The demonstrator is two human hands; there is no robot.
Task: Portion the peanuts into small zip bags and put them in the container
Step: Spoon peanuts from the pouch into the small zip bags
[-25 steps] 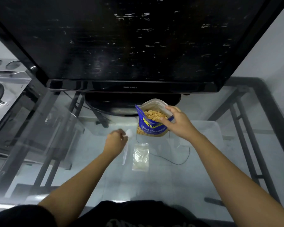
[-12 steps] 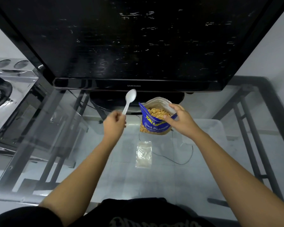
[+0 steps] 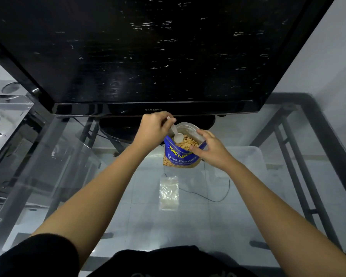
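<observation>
Landmark: peanut bag (image 3: 180, 154), a blue pouch standing upright on the glass table (image 3: 198, 226), its mouth open and peanuts (image 3: 188, 142) showing inside.
Left hand (image 3: 154, 126): above and just left of the peanut bag's mouth; fingers curled round the handle of the spoon (image 3: 177, 135), which it holds.
Spoon: white plastic, slanting down from the left hand; its bowl sits inside the peanut bag's mouth, on or just over the peanuts, and which of the two cannot be told.
Right hand (image 3: 212, 150): on the right side of the peanut bag; thumb and fingers pinch the right edge of the mouth and hold it open.
Zip bag (image 3: 168, 193): small, clear, lying flat on the table nearer the person than the peanut bag, apart from it; whether anything is in it cannot be told.
Container (image 3: 250, 156): clear plastic tub, right of the peanut bag, beyond the right wrist; its contents cannot be made out.
Television (image 3: 148, 52): dark screen standing behind the peanut bag, its stand just beyond the pouch.
Cable (image 3: 214, 198): thin, dark, curving on the table right of the zip bag.
</observation>
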